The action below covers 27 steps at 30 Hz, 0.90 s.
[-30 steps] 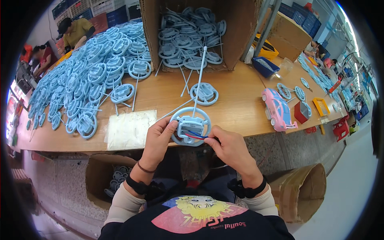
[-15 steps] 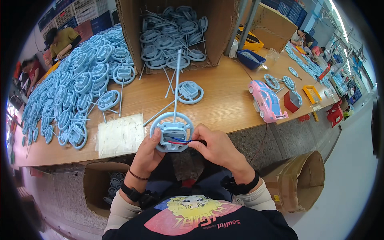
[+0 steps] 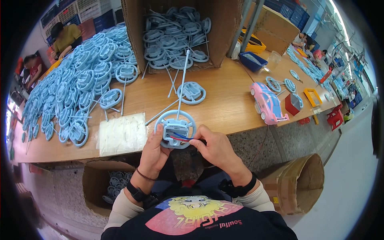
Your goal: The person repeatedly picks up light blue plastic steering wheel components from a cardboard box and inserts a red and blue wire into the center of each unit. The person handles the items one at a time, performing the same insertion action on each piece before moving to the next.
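A light-blue plastic toy steering wheel (image 3: 191,119) with a long thin rod is in my left hand (image 3: 154,151), above the table's near edge. The thumb lies on the left of its rim, and the fingers are mostly hidden beneath. From the open compartment in its middle come red and blue wires (image 3: 181,137). My right hand (image 3: 216,148) pinches these wires between thumb and forefinger, at the wheel's right side. Another blue wheel (image 3: 192,92) with its rod lies on the table just beyond.
A heap of blue wheels (image 3: 86,78) covers the left of the table, with a white packet (image 3: 122,134) before it. An upright cardboard box (image 3: 224,36) holds more wheels. A pink toy car (image 3: 269,103), red box (image 3: 293,104) and blue tray (image 3: 253,61) stand right. Cardboard boxes flank me below.
The wheel has tilted, its rod tip leaning further right, and both hands have shifted slightly right with it. My right hand still pinches the wires.
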Available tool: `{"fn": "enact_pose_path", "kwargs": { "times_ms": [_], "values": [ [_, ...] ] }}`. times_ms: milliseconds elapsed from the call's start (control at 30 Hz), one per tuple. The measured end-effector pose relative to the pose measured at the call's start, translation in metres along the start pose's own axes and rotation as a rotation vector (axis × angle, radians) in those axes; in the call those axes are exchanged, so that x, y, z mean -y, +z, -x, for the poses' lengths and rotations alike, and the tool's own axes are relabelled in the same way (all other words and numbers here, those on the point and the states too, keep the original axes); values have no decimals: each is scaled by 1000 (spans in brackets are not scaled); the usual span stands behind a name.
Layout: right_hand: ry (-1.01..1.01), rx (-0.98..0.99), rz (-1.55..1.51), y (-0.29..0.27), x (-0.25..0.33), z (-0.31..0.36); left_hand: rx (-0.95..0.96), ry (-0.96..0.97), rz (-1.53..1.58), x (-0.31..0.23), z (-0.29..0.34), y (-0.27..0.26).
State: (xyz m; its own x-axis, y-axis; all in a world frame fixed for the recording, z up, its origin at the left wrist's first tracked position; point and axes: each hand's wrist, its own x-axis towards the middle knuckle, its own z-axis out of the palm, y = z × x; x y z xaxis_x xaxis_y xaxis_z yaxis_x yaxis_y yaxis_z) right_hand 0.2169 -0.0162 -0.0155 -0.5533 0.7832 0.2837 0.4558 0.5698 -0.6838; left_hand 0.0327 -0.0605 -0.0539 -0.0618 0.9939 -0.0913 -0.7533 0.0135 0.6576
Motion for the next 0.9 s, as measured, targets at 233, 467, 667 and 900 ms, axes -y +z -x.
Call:
{"fn": "enact_pose_path", "kwargs": {
  "times_ms": [233, 467, 667, 900],
  "values": [
    [0, 160, -372, 21, -5, -6, -96, 110, -61, -17, 16, -29],
    [218, 117, -111, -12, -33, -48, -304, 319, -602, -123, 147, -124],
    [255, 47, 436, 2, -58, -107, -877, 105, -1315, -146, 237, -262],
    [301, -25, 618, 28, -44, -106, -143, -99, -727, -98, 127, -137]
  ]
}}
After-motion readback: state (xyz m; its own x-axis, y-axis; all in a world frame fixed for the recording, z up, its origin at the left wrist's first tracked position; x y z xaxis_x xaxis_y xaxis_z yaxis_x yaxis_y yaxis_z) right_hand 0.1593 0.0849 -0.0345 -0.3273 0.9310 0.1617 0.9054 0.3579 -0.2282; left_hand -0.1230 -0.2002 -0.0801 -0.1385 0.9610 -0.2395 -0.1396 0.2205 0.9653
